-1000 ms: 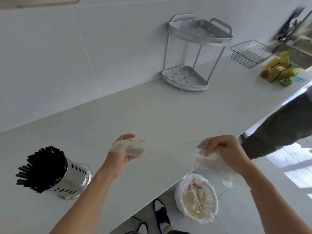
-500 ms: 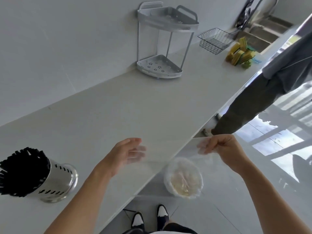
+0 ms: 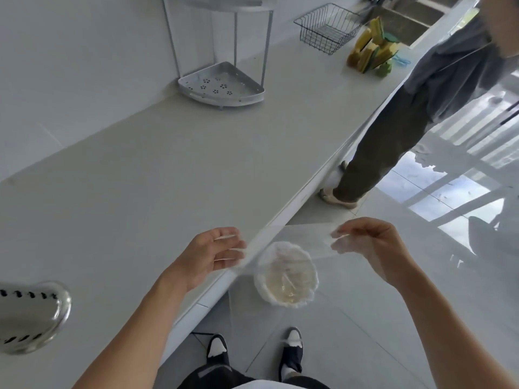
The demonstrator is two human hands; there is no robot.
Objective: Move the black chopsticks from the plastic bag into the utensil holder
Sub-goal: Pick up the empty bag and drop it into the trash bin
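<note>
While both hands hover at the edge of the counter [image 3: 168, 178], the clear bag [image 3: 292, 234] is stretched taut between them. The right hand [image 3: 370, 245] pinches one end with thumb and fingertips, and the left hand [image 3: 207, 254] grips the other with loosely curled fingers. Far left on the counter sits the utensil holder [image 3: 31, 315] — top cut off by the frame, chopsticks out of sight.

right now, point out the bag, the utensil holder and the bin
bag [image 3: 292, 237]: head view, middle of the clear film
utensil holder [image 3: 28, 315]: head view, its steel wall
bin [image 3: 280, 303]: head view, near rim of its liner
</note>
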